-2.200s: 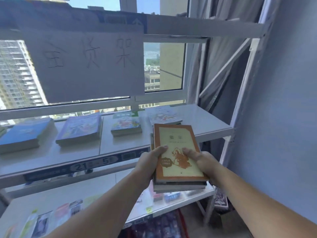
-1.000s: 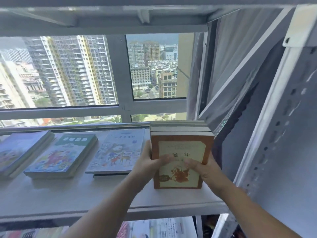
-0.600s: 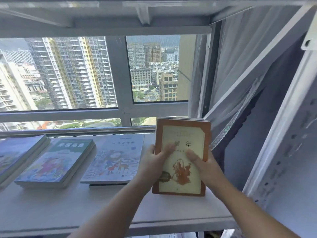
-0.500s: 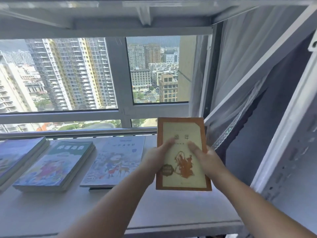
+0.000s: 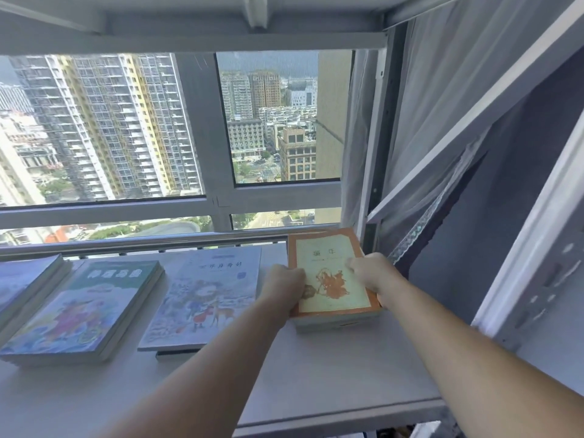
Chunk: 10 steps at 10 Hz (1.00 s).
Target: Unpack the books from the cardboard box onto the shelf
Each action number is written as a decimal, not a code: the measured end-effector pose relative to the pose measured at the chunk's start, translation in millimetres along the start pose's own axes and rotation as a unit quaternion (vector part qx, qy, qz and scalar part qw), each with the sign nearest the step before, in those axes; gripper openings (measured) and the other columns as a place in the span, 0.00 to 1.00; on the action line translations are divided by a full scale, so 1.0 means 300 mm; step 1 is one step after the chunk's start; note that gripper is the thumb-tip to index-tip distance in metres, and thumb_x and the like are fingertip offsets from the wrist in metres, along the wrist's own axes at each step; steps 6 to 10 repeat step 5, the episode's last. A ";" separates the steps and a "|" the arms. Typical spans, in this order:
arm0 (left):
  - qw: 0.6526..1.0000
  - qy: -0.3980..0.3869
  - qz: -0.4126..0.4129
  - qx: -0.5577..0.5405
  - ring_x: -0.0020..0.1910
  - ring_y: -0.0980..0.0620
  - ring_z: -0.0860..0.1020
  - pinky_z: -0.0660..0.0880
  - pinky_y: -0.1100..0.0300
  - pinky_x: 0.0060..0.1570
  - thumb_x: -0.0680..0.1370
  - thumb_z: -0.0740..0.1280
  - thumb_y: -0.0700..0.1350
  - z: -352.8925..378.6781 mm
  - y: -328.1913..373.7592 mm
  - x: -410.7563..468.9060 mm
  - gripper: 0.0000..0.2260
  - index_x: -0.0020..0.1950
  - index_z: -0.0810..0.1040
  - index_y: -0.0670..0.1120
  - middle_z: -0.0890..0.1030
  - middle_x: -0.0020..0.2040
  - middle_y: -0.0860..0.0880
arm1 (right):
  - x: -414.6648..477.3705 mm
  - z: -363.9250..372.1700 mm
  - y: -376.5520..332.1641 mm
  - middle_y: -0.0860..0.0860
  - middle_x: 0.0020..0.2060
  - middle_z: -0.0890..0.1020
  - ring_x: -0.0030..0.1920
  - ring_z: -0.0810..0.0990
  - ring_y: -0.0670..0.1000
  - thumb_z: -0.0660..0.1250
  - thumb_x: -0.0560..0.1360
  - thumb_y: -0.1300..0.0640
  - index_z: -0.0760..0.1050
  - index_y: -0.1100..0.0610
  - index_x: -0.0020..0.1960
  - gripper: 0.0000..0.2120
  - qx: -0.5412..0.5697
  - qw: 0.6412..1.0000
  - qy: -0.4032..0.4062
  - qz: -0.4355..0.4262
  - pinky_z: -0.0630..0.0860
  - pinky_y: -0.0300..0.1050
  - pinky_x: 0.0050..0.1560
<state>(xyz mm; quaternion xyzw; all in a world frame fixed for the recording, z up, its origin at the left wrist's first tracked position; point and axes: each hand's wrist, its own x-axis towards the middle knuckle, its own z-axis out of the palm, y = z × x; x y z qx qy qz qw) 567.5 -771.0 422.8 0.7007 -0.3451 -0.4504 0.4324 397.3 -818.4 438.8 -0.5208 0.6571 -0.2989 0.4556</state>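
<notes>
A small stack of orange-bordered books with a cream cover lies flat at the right end of the grey shelf. My left hand grips the stack's left edge. My right hand holds its right edge, fingers on the cover. The cardboard box is out of view.
Three more book stacks lie flat to the left: a pale illustrated stack, a green-topped stack and a blue stack. A window with a rail runs behind the shelf. The rack's white upright and a curtain stand at the right.
The stack went from upright and tilted in my hands to lying flat on the shelf, further back toward the window. Both hands stayed on it.
</notes>
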 end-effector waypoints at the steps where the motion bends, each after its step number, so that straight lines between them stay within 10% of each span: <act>1: 0.999 -0.007 0.026 0.020 0.25 0.59 0.82 0.74 0.68 0.22 0.85 0.60 0.43 0.012 -0.027 -0.018 0.11 0.56 0.80 0.39 0.85 0.36 0.49 | -0.002 0.014 0.043 0.62 0.66 0.83 0.65 0.82 0.65 0.64 0.82 0.52 0.74 0.64 0.74 0.24 -0.011 1.000 -0.013 0.005 0.79 0.59 0.68; 3: 0.997 -0.023 0.032 0.059 0.25 0.59 0.80 0.68 0.71 0.16 0.84 0.60 0.39 -0.011 -0.001 -0.054 0.10 0.57 0.79 0.38 0.82 0.37 0.49 | -0.027 0.010 0.035 0.59 0.62 0.85 0.61 0.84 0.64 0.63 0.83 0.54 0.77 0.61 0.70 0.19 -0.059 0.998 -0.015 -0.028 0.80 0.61 0.65; 5: 0.989 -0.011 0.082 0.124 0.21 0.59 0.69 0.61 0.71 0.16 0.81 0.63 0.40 -0.071 0.016 -0.135 0.15 0.34 0.69 0.48 0.71 0.30 0.52 | -0.061 -0.007 0.019 0.58 0.57 0.86 0.57 0.85 0.62 0.66 0.78 0.55 0.78 0.60 0.67 0.19 -0.096 0.994 -0.004 -0.044 0.82 0.61 0.63; 10: 0.989 -0.011 0.082 0.124 0.21 0.59 0.69 0.61 0.71 0.16 0.81 0.63 0.40 -0.071 0.016 -0.135 0.15 0.34 0.69 0.48 0.71 0.30 0.52 | -0.061 -0.007 0.019 0.58 0.57 0.86 0.57 0.85 0.62 0.66 0.78 0.55 0.78 0.60 0.67 0.19 -0.096 0.994 -0.004 -0.044 0.82 0.61 0.63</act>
